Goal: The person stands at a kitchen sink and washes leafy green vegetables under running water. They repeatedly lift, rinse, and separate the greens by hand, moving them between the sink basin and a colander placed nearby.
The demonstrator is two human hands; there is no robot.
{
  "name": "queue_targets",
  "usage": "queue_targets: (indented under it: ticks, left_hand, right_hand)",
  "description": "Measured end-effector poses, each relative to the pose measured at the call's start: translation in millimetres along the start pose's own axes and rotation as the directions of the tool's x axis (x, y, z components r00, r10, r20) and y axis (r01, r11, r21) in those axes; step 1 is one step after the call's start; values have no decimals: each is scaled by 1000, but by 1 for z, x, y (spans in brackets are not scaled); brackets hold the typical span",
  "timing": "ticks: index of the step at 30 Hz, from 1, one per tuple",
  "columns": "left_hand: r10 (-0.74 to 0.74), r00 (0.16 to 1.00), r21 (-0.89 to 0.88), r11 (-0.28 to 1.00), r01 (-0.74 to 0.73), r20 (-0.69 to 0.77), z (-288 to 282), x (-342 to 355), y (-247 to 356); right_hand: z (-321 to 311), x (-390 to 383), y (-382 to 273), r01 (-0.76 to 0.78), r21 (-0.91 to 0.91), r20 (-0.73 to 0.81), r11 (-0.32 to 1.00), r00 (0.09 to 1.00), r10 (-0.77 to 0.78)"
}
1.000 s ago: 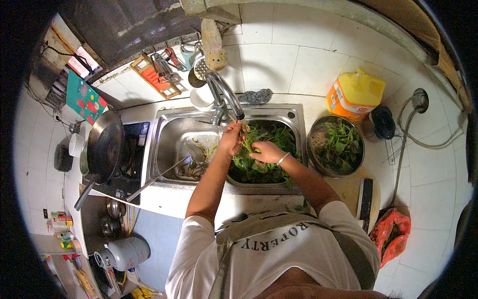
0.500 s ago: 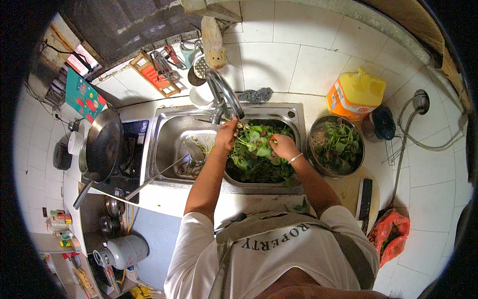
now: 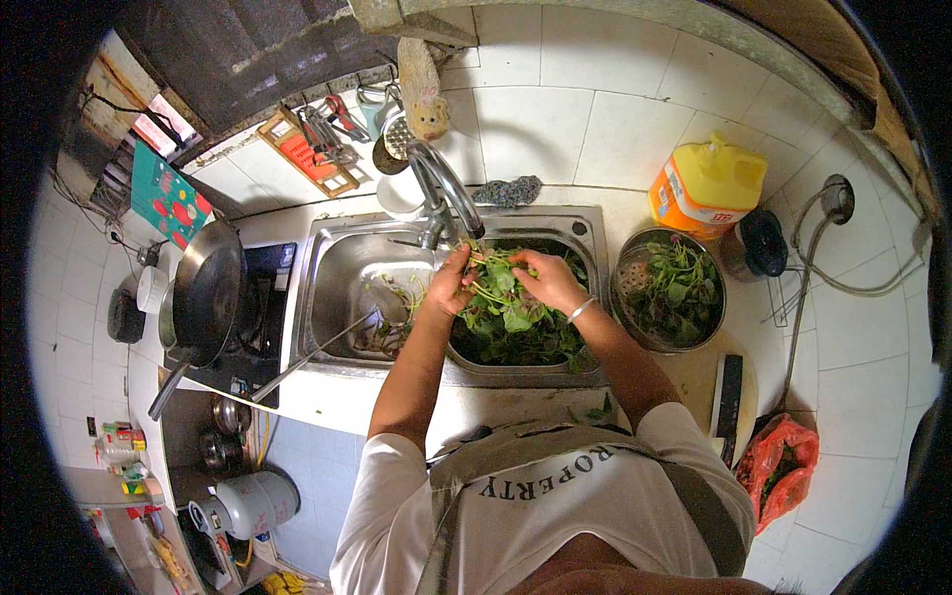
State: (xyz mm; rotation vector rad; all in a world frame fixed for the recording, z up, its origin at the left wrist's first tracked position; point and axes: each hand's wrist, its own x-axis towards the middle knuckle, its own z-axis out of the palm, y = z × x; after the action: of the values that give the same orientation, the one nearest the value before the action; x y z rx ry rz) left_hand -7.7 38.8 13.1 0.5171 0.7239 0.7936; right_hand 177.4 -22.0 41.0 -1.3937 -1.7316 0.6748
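Note:
Leafy greens [image 3: 516, 332] fill the right basin of a steel double sink [image 3: 590, 233]. Above that basin, near the divider, my left hand [image 3: 451, 282] is closed around the stems of a bunch of these greens. My right hand [image 3: 548, 282], with a bracelet at its wrist, is closed on the upper part of the same bunch; its fingertips are partly hidden among leaves. The chrome faucet [image 3: 446, 193] arches just beyond my hands. Loose stems and scraps [image 3: 397, 302] lie in the left basin.
Right of the sink stands a steel colander [image 3: 635, 288] holding more greens. A yellow jug [image 3: 709, 183] is behind it. A cleaver [image 3: 727, 397] lies on a round board. Leftward, a wok [image 3: 210, 293] rests on the stove, and a long-handled utensil [image 3: 312, 352] crosses the left basin's rim.
My right hand has moved up and left along the bunch, closer to my left hand. My left hand has shifted slightly down.

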Motion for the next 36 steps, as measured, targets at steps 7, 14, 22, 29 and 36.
queue_targets:
  ticks: [7,14,22,29,36]
  left_hand:
    - [23,999,102,995,-20,-23,10,-12,1]
    - [145,985,272,956,-113,-98,15,-7,-9]
    - [79,979,365,931,-6,-186,35,-19,-8]
    - [108,978,313,949,-49,-176,32,-12,-17]
    - [204,945,148,974,-170,-256,40,-2,-26]
  right_hand:
    - [18,3,4,29,21,-57,999,998,-28]
    - [21,-2,-1,85,-269,-118,959,986,-120]
    - [21,-5,-8,163,-348,-165,923,959,-232]
    - [24,2,0,112,-366,-114,924,980,-164]
    - [29,16,4,-123,151,-300,981,940,164]
